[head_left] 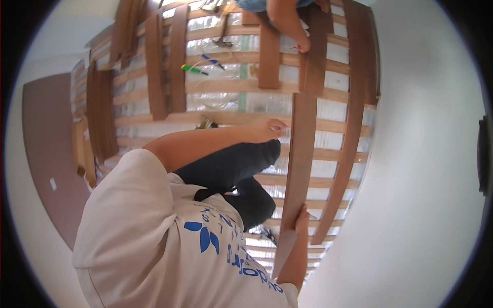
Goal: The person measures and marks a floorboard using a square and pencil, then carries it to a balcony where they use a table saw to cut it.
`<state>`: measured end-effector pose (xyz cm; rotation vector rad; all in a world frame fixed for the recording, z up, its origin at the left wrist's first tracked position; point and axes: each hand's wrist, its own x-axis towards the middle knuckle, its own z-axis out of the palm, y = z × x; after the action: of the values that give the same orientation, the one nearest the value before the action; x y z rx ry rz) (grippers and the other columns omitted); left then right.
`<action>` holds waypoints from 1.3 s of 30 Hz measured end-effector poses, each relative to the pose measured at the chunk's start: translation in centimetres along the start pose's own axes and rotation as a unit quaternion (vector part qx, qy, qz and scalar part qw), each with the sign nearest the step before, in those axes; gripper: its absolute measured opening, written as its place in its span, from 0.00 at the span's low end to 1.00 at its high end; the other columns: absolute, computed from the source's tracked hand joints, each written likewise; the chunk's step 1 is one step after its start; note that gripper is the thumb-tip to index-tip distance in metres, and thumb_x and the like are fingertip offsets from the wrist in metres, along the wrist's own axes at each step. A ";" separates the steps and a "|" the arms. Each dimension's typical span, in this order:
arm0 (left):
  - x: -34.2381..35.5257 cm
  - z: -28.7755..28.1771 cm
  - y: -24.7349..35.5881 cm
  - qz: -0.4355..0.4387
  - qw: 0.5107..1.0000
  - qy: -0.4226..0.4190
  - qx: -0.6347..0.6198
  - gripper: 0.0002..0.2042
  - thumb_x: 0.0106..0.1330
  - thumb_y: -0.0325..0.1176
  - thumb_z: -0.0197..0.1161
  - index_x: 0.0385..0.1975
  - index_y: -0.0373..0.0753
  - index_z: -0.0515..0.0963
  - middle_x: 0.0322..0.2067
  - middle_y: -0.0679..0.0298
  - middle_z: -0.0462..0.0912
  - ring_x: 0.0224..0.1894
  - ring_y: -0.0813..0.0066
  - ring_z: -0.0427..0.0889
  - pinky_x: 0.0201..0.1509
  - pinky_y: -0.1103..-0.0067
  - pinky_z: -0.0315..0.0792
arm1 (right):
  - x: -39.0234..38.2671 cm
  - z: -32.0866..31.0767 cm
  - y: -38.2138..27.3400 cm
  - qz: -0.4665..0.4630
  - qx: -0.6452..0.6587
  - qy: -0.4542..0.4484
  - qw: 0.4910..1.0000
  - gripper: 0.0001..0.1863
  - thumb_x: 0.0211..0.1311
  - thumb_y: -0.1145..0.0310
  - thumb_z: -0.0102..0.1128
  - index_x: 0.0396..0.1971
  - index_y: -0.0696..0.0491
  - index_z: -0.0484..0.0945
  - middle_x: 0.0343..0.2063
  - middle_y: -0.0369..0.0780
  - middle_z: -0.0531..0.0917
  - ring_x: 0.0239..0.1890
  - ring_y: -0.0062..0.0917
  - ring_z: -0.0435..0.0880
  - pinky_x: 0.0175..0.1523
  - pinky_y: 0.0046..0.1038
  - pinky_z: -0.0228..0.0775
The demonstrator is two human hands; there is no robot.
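A long brown wooden floorboard [300, 149] lies lengthwise across pale wooden battens [321, 182] in front of me, to the right. My right hand [303, 218] grips its right edge at the near part. Close to the board's left edge, farther off, is my left hand [270, 128], its fingers curled in. Whether something small is in those fingers I cannot make out. Another narrow floorboard [341, 179] runs along the right side, beside the wall.
At the top, a co-worker's hand [303, 43] is near more boards. A hammer [222, 38], a green-handled tool [192, 69] and a blue-handled tool [210, 60] lie among the battens. Loose boards [101, 113] rest at the left. A brown door [49, 154] and white wall [416, 169] flank the floor.
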<state>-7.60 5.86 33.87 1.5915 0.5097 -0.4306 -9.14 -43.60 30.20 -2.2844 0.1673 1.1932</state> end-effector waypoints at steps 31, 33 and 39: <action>-54.3 -25.2 -19.6 -0.268 0.834 0.409 -0.254 0.24 0.69 0.35 0.64 0.63 0.33 0.75 0.41 0.49 0.87 0.36 0.64 0.88 0.40 0.71 0.82 | -19.3 6.6 -54.8 0.206 0.014 -0.259 0.944 0.45 0.76 0.29 0.34 0.50 0.62 0.79 0.42 0.47 0.85 0.43 0.35 0.85 0.49 0.36 0.78; -55.5 -28.7 -21.8 -0.288 0.811 0.420 -0.289 0.25 0.68 0.34 0.65 0.64 0.34 0.73 0.40 0.50 0.87 0.36 0.64 0.88 0.39 0.70 0.82 | -18.6 10.6 -60.2 0.206 0.013 -0.262 0.943 0.45 0.76 0.29 0.34 0.49 0.61 0.79 0.42 0.46 0.85 0.42 0.35 0.85 0.48 0.36 0.78; -61.8 -44.7 -26.8 -0.364 0.782 0.400 -0.310 0.26 0.65 0.32 0.65 0.63 0.28 0.74 0.48 0.45 0.85 0.40 0.60 0.88 0.41 0.68 0.83 | -18.1 22.9 -76.6 0.207 0.025 -0.270 0.940 0.43 0.75 0.29 0.34 0.47 0.59 0.80 0.39 0.44 0.85 0.40 0.34 0.85 0.46 0.36 0.79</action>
<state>-74.94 47.64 49.90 0.7990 1.7621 -0.0824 -9.55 30.26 65.82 -1.8379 0.4768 1.9588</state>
